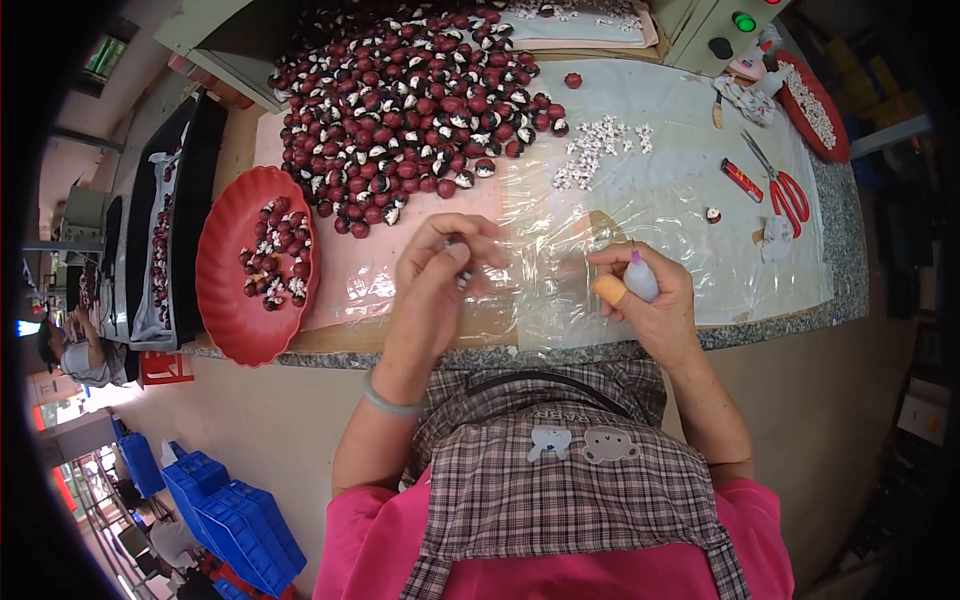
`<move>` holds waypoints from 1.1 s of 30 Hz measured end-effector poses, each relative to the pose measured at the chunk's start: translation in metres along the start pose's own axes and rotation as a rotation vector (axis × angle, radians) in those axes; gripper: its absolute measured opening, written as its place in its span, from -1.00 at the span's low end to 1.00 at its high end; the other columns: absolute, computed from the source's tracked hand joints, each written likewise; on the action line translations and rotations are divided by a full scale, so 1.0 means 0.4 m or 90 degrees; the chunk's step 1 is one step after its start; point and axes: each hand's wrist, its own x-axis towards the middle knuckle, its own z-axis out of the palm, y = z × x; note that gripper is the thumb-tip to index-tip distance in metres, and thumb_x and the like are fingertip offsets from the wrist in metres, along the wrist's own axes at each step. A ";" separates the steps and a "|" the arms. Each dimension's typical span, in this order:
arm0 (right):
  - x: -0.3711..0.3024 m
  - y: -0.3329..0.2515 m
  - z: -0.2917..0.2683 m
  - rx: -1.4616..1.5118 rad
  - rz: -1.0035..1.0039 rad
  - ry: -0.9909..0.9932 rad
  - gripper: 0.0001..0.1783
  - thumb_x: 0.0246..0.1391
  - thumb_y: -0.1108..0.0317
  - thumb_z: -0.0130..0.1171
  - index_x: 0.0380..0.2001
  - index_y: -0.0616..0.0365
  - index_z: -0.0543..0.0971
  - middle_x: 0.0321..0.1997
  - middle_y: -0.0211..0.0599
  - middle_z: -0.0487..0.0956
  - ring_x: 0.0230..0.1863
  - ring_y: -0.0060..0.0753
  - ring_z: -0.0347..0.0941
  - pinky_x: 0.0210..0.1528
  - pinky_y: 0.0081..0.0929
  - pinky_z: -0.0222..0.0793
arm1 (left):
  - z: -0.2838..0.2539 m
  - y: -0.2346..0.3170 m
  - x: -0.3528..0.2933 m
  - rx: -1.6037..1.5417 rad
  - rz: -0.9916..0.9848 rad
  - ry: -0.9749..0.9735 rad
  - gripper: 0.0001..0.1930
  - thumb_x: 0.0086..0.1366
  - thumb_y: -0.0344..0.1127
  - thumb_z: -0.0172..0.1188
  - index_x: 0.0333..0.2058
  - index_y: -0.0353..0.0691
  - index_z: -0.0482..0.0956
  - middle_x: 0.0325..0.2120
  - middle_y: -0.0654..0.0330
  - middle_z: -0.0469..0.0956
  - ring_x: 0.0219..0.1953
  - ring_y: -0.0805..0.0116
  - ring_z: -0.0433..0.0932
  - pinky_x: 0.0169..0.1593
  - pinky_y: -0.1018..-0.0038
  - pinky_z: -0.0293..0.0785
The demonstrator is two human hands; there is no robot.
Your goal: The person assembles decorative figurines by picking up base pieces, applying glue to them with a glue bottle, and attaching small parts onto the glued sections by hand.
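Observation:
My left hand (pixel 432 268) is closed above the plastic-covered table, thumb and fingers pinching a small dark piece with white bits; its exact shape is blurred and partly covered. In my right hand (pixel 665 300) is a small pale squeeze bottle (pixel 641 282) with a purple tip pointing up. An orange finger cot (pixel 609 291) covers my right thumb. Beyond my left hand lies a large pile of round dark-red, black and white pieces (pixel 410 125). Small white pieces (pixel 598 148) lie scattered beyond my right hand.
At the left stands a red scalloped basin (pixel 222 300) holding several finished-looking pieces. Red-handled scissors (pixel 790 200), a red utility knife (pixel 741 182) and a red tray (pixel 838 152) of white pieces are at the right. A granite edge (pixel 760 328) borders the table; a dark conveyor (pixel 190 210) runs further left.

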 end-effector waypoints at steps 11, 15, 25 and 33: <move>-0.003 0.018 -0.008 -0.073 -0.026 0.002 -0.82 0.03 0.54 0.21 -0.24 0.24 0.59 -0.36 -0.41 0.53 -0.46 -0.71 0.40 -0.46 -0.73 0.36 | -0.026 0.049 0.146 1.115 0.393 0.022 -0.79 0.07 -0.45 0.26 -0.29 -0.26 0.48 -0.39 0.09 0.40 -0.36 0.11 0.47 -0.34 0.30 0.40; -0.006 0.022 -0.016 -0.073 -0.016 0.005 -0.82 0.03 0.54 0.22 -0.24 0.23 0.59 -0.33 -0.40 0.55 -0.42 -0.70 0.41 -0.44 -0.72 0.38 | -0.029 0.042 0.152 1.112 0.402 -0.013 -0.80 0.08 -0.45 0.24 -0.33 -0.26 0.41 -0.38 0.08 0.40 -0.32 0.07 0.47 -0.32 0.24 0.41; -0.007 0.018 -0.025 -0.070 -0.011 0.008 -0.80 0.02 0.51 0.24 -0.23 0.22 0.55 -0.34 -0.38 0.57 -0.48 -0.69 0.40 -0.47 -0.70 0.35 | -0.020 0.052 0.139 0.985 0.376 -0.057 -0.81 0.11 -0.50 0.19 -0.27 -0.27 0.44 -0.35 0.10 0.42 -0.34 0.17 0.47 -0.33 0.36 0.42; -0.004 0.026 -0.062 0.244 0.034 -0.050 -0.66 0.10 0.42 0.13 -0.07 0.14 0.31 -0.20 -0.30 0.45 -0.43 -0.63 0.37 -0.50 -0.73 0.24 | 0.015 0.007 0.028 -0.040 -0.185 -0.066 -0.78 0.26 -0.48 0.15 -0.11 -0.36 0.52 -0.38 0.27 0.50 -0.43 0.60 0.36 -0.37 0.71 0.29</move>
